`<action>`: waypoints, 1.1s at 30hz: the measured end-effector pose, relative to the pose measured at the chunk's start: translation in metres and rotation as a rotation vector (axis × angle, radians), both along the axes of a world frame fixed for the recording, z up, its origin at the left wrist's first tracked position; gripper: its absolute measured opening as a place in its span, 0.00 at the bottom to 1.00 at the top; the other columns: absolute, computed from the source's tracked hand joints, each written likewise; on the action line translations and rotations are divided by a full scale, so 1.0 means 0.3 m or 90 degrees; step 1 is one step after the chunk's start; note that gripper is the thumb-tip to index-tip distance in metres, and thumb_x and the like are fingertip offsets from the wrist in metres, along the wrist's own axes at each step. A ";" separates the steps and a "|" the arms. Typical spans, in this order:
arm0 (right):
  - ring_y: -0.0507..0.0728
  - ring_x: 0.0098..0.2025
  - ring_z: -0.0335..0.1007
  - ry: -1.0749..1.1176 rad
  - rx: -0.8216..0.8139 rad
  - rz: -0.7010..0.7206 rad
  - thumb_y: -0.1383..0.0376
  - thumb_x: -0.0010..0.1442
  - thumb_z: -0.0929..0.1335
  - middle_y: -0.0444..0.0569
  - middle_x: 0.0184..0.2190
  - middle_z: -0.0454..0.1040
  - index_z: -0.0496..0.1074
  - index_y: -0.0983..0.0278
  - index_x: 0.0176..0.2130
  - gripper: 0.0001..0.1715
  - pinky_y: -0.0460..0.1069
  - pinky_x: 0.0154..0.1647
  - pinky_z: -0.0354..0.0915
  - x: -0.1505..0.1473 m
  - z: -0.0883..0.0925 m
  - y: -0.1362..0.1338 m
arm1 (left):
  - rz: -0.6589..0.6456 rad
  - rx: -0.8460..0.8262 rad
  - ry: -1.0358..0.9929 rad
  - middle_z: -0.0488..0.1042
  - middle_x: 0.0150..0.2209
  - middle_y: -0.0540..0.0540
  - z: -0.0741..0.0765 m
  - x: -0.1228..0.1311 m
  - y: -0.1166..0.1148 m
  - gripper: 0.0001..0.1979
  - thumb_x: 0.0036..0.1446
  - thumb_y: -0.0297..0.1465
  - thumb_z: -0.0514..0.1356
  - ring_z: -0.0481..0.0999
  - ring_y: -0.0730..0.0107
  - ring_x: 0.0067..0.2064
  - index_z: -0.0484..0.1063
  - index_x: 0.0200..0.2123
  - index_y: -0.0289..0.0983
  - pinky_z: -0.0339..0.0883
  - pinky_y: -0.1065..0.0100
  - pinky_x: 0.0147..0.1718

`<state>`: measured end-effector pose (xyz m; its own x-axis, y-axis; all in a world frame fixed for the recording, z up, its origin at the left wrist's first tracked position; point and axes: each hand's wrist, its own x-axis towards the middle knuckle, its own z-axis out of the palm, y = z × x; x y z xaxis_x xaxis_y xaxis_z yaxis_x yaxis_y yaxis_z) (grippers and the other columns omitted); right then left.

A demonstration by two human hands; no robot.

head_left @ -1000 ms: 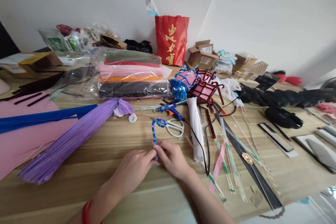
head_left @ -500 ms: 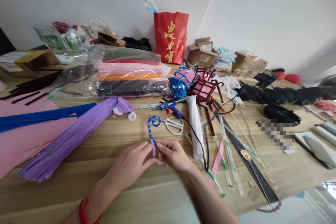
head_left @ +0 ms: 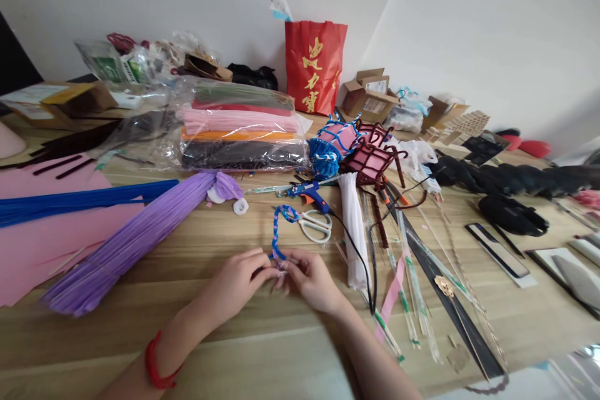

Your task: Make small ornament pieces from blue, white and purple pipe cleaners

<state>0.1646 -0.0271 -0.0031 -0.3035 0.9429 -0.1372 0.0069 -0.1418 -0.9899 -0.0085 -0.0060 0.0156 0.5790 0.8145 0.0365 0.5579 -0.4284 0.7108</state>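
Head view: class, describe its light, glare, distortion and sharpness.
Head view: soft, even light, with faint shadows under the left hand and right hand; glare on the plastic-wrapped packs; wide-angle stretching toward the wooden table's corners; the twisted blue-and-purple pipe cleaner the hands hold is sharp.

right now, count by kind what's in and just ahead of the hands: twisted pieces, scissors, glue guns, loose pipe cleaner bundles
twisted blue and purple piece, pinched by the left hand and right hand: 1
white scissors: 1
blue glue gun: 1
loose pipe cleaner bundles, a purple bundle and a blue bundle: 2
total: 5
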 end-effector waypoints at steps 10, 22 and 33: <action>0.56 0.29 0.74 0.082 -0.036 -0.014 0.52 0.54 0.67 0.52 0.34 0.76 0.71 0.68 0.42 0.24 0.52 0.34 0.70 -0.020 -0.008 -0.011 | 0.173 -0.117 -0.113 0.64 0.19 0.56 -0.006 -0.020 0.026 0.15 0.57 0.43 0.52 0.64 0.74 0.22 0.65 0.27 0.38 0.57 0.72 0.24; 0.55 0.27 0.75 0.165 -0.086 0.046 0.54 0.53 0.70 0.52 0.30 0.76 0.67 0.69 0.37 0.22 0.52 0.30 0.71 -0.028 0.000 -0.018 | 0.114 -0.122 -0.135 0.65 0.21 0.54 -0.040 0.017 0.012 0.16 0.58 0.40 0.50 0.64 0.74 0.25 0.66 0.24 0.37 0.57 0.72 0.26; 0.56 0.28 0.76 0.241 -0.156 0.086 0.59 0.53 0.71 0.54 0.30 0.76 0.70 0.72 0.36 0.18 0.51 0.30 0.72 0.012 0.029 -0.009 | 0.120 -0.307 -0.278 0.63 0.18 0.55 -0.021 0.030 0.009 0.16 0.56 0.42 0.53 0.57 0.78 0.19 0.67 0.26 0.35 0.51 0.74 0.18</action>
<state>0.1682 -0.0297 0.0058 -0.4928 0.8452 -0.2068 -0.3139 -0.3943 -0.8637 0.0004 -0.0033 0.0093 0.4405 0.8837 -0.1580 0.2095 0.0699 0.9753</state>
